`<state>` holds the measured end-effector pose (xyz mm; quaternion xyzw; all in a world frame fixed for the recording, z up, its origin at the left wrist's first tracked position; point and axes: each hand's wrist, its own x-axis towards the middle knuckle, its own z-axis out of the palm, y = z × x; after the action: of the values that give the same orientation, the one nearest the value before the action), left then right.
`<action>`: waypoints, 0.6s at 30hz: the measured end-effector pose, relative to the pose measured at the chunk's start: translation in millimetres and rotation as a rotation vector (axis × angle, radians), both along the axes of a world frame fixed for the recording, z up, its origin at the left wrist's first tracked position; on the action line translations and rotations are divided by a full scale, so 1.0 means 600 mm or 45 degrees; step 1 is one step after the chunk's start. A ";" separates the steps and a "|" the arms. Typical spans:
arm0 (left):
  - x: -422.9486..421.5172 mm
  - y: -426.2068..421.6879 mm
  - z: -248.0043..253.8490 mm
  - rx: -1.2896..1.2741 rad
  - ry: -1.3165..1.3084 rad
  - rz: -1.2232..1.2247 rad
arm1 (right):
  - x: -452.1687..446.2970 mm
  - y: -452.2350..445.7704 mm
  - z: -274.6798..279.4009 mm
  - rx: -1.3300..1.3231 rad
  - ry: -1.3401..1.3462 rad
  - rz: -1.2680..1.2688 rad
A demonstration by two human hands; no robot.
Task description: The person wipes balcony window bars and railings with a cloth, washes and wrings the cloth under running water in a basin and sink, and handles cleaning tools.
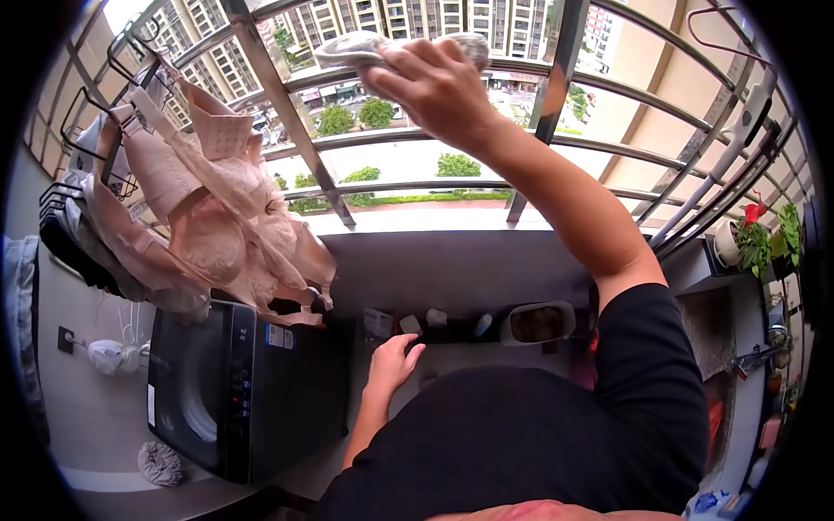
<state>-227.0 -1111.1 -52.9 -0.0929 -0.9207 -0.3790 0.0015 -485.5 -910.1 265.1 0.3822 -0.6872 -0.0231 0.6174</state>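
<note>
Up at the window bars, my right hand [434,87] is closed around a crumpled grey-white cloth [352,49]. The cloth lies against a horizontal metal bar [512,66], its ends showing on both sides of my fingers. Lower down, my left hand [393,363] hangs in front of my body with its fingers loosely apart and nothing in it. To its left stands a black washing machine [300,391].
Pale pink bras [204,217] hang from a black rack at the left. Below the sill are a light bin [569,323] and a few small items. Potted plants [754,243] stand at the right, near a long pole [725,156]. Buildings and trees show outside.
</note>
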 end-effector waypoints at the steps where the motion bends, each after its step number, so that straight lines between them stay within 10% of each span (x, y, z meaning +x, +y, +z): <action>1: 0.010 -0.015 -0.002 -0.010 -0.025 0.049 | 0.009 0.057 -0.004 -0.042 0.069 0.001; 8: 0.066 -0.095 -0.050 -0.175 -0.167 0.239 | 0.109 0.218 -0.118 0.081 -0.153 -0.282; 15: 0.054 -0.041 -0.061 -0.144 -0.149 0.164 | 0.018 -0.003 -0.134 -0.256 -0.343 -0.071; 18: 0.031 0.003 -0.045 -0.092 -0.132 0.051 | -0.002 -0.177 -0.131 -0.029 -0.982 -0.231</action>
<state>-208.6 -1109.4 -79.7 -0.0547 -0.9344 -0.3496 -0.0422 -486.8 -1016.1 186.7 0.2937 -0.8998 0.0754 0.3138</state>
